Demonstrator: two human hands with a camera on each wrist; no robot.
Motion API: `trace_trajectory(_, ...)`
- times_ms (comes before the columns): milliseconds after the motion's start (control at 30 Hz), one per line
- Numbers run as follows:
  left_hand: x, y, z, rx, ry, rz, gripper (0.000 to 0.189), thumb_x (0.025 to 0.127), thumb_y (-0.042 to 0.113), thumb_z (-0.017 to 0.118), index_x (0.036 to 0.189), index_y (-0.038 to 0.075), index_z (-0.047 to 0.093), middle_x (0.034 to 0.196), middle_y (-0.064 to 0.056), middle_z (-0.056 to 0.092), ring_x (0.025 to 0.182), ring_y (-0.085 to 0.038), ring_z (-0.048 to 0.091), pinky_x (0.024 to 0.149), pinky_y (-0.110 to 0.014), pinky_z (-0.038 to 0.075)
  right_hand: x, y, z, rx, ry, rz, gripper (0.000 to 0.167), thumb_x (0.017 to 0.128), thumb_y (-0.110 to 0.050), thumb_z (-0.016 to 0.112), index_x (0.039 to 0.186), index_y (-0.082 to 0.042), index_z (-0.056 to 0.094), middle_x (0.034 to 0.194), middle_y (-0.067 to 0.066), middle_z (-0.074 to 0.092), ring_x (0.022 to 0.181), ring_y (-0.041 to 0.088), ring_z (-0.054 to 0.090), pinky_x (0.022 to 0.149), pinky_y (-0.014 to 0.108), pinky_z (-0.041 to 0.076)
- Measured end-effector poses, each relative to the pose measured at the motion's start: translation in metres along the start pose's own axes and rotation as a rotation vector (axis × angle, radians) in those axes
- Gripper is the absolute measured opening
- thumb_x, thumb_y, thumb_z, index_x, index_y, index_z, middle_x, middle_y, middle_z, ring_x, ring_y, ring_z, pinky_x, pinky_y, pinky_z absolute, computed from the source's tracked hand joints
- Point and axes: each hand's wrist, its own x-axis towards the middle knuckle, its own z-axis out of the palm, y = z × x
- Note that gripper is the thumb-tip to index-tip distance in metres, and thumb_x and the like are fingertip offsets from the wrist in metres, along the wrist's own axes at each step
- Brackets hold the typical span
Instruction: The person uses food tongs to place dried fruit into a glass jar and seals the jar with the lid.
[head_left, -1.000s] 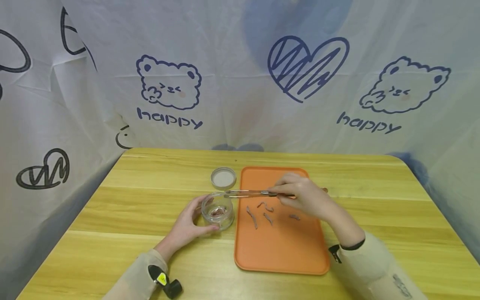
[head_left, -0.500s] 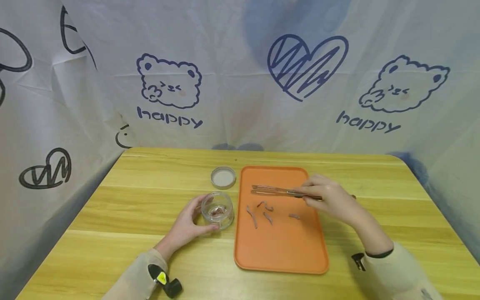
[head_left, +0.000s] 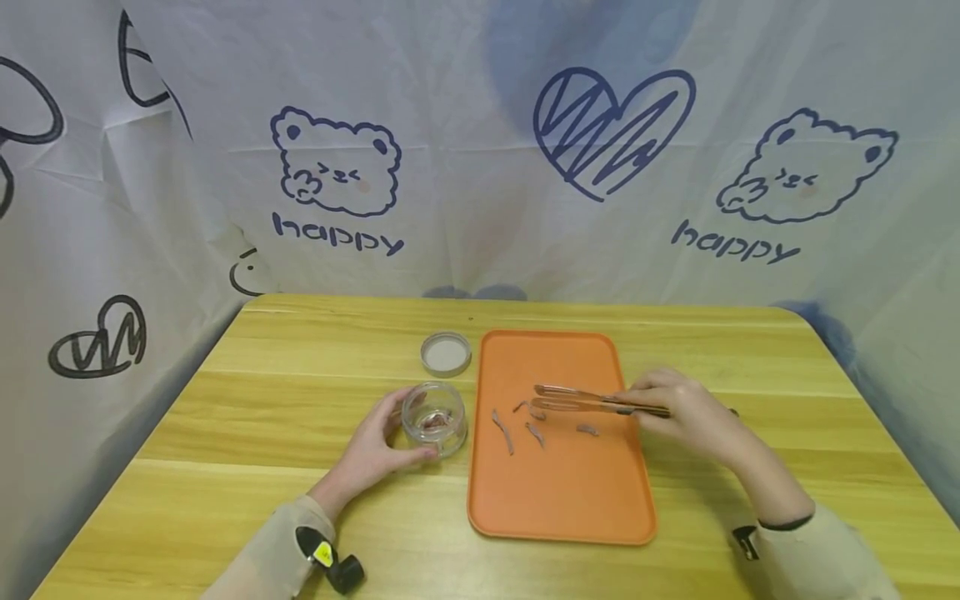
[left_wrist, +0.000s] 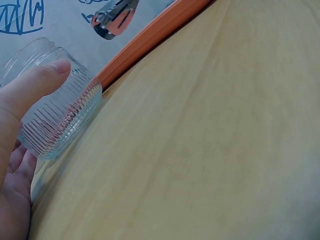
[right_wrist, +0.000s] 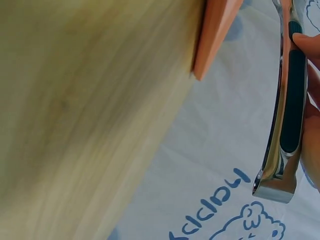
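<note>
My left hand (head_left: 367,450) holds a small clear glass jar (head_left: 453,435) on the table, thumb on its near side and fingers round the back. Reddish-brown bits (head_left: 435,422) lie at the jar's bottom; in the left wrist view they show through the ribbed glass (left_wrist: 55,120). My right hand (head_left: 678,412) grips metal tongs with dark handles (right_wrist: 294,95), their tips slightly apart and pointing left over an orange tray (head_left: 558,508). Several thin greyish-brown strips, one long (head_left: 503,432) and others short (head_left: 588,430), are on the tray. The tong tips overlap a curled strip (head_left: 522,407).
A round lid (head_left: 446,354) lies behind the jar, left of the tray. The wooden table (head_left: 300,400) ends at a printed cloth (head_left: 465,167) at the back. Each wrist wears a camera strap, the left one with a black camera (head_left: 347,575).
My right hand has drawn the tongs from over the jar's rim rightward and toward me, above the strips on the tray. The left hand and jar have stayed put.
</note>
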Motion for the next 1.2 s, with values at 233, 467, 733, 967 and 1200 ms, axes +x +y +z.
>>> trace_trajectory(233, 0.0, 0.002, 0.0, -0.005, 0.0, -0.011, 0.086, 0.065, 0.014, 0.089, 0.138, 0.011, 0.043, 0.138, -0.01, 0.047, 0.124, -0.024, 0.047, 0.109, -0.032, 0.035, -0.004, 0.008, 0.006, 0.0, -0.038, -0.045, 0.031, 0.076, 0.002, 0.076, 0.105, -0.005, 0.074, 0.095, 0.002, 0.066, 0.083, 0.014, 0.057, 0.061, 0.027, 0.052)
trace_trajectory(467, -0.002, 0.014, 0.002, 0.015, -0.004, -0.022, 0.085, 0.067, 0.004, 0.086, 0.139, 0.003, 0.041, 0.139, -0.018, 0.045, 0.126, -0.032, 0.045, 0.109, -0.034, 0.035, -0.006, 0.01, 0.01, 0.006, -0.071, 0.008, 0.03, 0.078, 0.001, 0.074, 0.107, -0.007, 0.073, 0.098, 0.001, 0.066, 0.089, 0.018, 0.059, 0.068, 0.033, 0.055)
trace_trajectory(733, -0.001, 0.007, 0.001, 0.015, 0.003, -0.037, 0.085, 0.067, 0.008, 0.087, 0.139, 0.01, 0.042, 0.138, -0.01, 0.046, 0.126, -0.026, 0.046, 0.108, -0.031, 0.035, -0.006, 0.01, 0.012, 0.006, -0.049, 0.001, 0.028, 0.078, 0.002, 0.074, 0.104, -0.008, 0.075, 0.098, 0.001, 0.067, 0.089, 0.019, 0.06, 0.069, 0.033, 0.056)
trace_trajectory(967, -0.001, 0.002, 0.001, 0.015, 0.004, -0.028, 0.086, 0.067, 0.008, 0.087, 0.139, 0.01, 0.042, 0.138, -0.011, 0.046, 0.126, -0.026, 0.046, 0.109, -0.031, 0.035, -0.008, 0.008, 0.012, 0.008, -0.046, -0.008, 0.027, 0.078, 0.004, 0.073, 0.102, -0.009, 0.075, 0.099, 0.002, 0.067, 0.091, 0.023, 0.062, 0.072, 0.037, 0.057)
trace_trajectory(1200, -0.004, 0.029, 0.002, 0.029, -0.006, -0.013, 0.082, 0.068, 0.002, 0.085, 0.137, -0.001, 0.04, 0.137, -0.023, 0.045, 0.125, -0.036, 0.045, 0.108, -0.033, 0.036, -0.009, 0.009, 0.013, 0.027, 0.005, -0.024, 0.029, 0.077, 0.007, 0.072, 0.101, -0.008, 0.075, 0.096, 0.001, 0.067, 0.087, 0.018, 0.062, 0.068, 0.031, 0.057)
